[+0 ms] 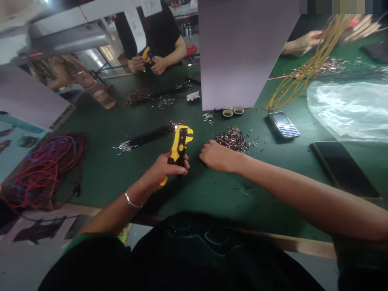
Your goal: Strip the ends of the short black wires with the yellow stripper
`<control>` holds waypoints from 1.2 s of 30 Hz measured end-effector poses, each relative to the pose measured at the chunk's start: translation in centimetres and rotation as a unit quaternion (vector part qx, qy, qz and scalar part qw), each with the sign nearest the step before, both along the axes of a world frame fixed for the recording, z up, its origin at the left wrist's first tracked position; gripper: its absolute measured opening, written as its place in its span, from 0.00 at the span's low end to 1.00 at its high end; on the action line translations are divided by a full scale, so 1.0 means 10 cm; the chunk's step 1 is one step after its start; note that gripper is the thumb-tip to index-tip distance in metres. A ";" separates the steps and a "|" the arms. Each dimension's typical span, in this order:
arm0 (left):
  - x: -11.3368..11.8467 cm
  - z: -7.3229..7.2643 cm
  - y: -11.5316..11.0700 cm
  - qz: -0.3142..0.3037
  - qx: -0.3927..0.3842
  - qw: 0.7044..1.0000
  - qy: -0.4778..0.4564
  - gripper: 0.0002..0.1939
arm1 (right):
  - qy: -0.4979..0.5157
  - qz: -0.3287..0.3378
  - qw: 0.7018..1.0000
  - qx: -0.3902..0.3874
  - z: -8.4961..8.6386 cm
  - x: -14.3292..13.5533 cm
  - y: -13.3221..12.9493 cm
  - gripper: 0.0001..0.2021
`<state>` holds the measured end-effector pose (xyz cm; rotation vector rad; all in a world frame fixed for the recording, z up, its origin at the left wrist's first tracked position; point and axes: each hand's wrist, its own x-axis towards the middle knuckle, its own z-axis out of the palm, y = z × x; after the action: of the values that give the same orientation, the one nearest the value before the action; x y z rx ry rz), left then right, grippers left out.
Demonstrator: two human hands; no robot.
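My left hand (pixel 165 169) is wrapped round the handles of a yellow and black wire stripper (pixel 179 146), its jaws pointing up and to the right. My right hand (pixel 218 157) rests low over the green table, fingers curled under; what they hold, if anything, is hidden. Just beyond it lies a heap of short black pieces with copper-coloured ends (pixel 233 140). A bundle of black wires (pixel 145 136) stretches to the left behind the wire stripper, with pale tips at its left end.
Red and blue cable coils (pixel 51 165) lie at left. A keypad phone (pixel 284 125), a dark smartphone (pixel 345 169) and a clear plastic bag (pixel 348 107) are at right. Tape rolls (pixel 233 112) sit before a grey upright panel (pixel 239 52). Co-workers' hands work across the table.
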<state>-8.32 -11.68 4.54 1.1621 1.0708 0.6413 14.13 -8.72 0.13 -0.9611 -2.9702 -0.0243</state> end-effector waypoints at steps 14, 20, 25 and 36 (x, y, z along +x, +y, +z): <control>0.02 0.04 0.04 -0.019 0.021 0.996 -0.090 0.20 | 0.354 -0.243 0.886 -0.176 0.35 0.26 0.01 0.04; 0.24 0.12 0.06 -0.087 -0.014 0.976 -0.202 0.19 | 0.622 -0.290 0.651 -0.323 0.45 0.27 -0.16 0.03; 0.47 0.07 0.02 -0.153 -0.094 0.950 -0.256 0.18 | 0.726 -0.265 0.540 -0.333 0.40 0.23 -0.29 0.05; 0.62 0.04 -0.02 -0.160 -0.108 0.948 -0.252 0.17 | 0.781 -0.278 0.452 -0.327 0.38 0.30 -0.37 0.05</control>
<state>-2.10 -11.92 4.91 0.8863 0.4875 0.5095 17.18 -12.45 3.93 -0.9408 -0.7732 1.2425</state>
